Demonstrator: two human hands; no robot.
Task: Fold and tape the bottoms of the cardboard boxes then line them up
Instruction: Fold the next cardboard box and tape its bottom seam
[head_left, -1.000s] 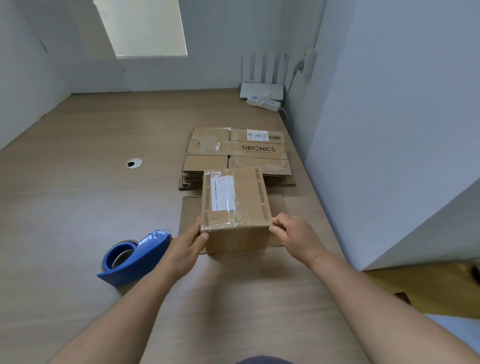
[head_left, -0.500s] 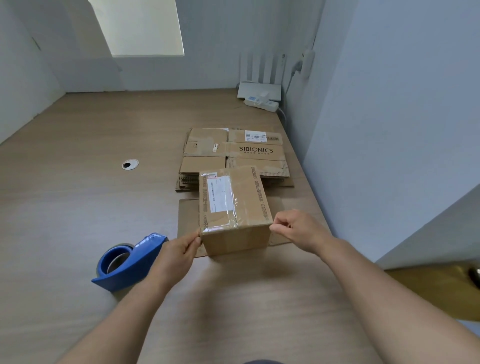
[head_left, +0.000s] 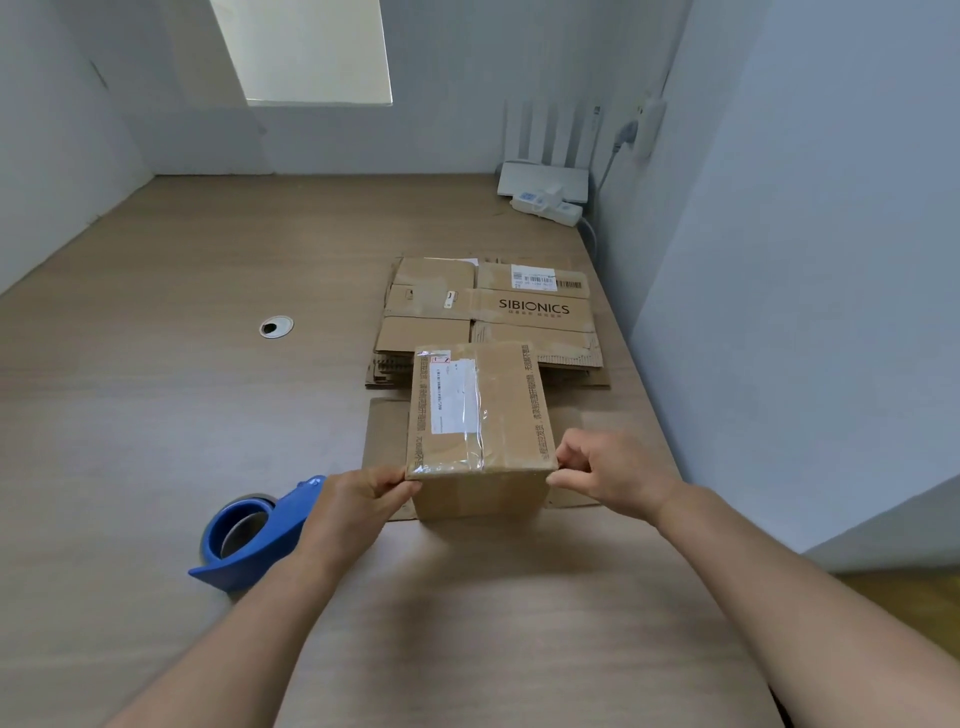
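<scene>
A small brown cardboard box (head_left: 514, 410) stands on the wooden table with a white label and clear tape across its top face. My left hand (head_left: 358, 499) pinches its near left top corner. My right hand (head_left: 608, 473) pinches the near right top corner. The box rests partly on a flat piece of cardboard (head_left: 384, 431). Behind it lies a stack of flattened boxes (head_left: 488, 312), the top one printed SIBIONICS. A blue tape dispenser (head_left: 254, 535) lies on the table just left of my left wrist.
A white partition wall (head_left: 779, 260) runs close along the right side of the boxes. A white router and power strip (head_left: 545, 192) sit at the far right corner. A round cable hole (head_left: 276, 327) is in the table to the left.
Both hands have shifted from gripping the box's sides to pinching its near top corners with the fingertips. The box has stayed in place.
</scene>
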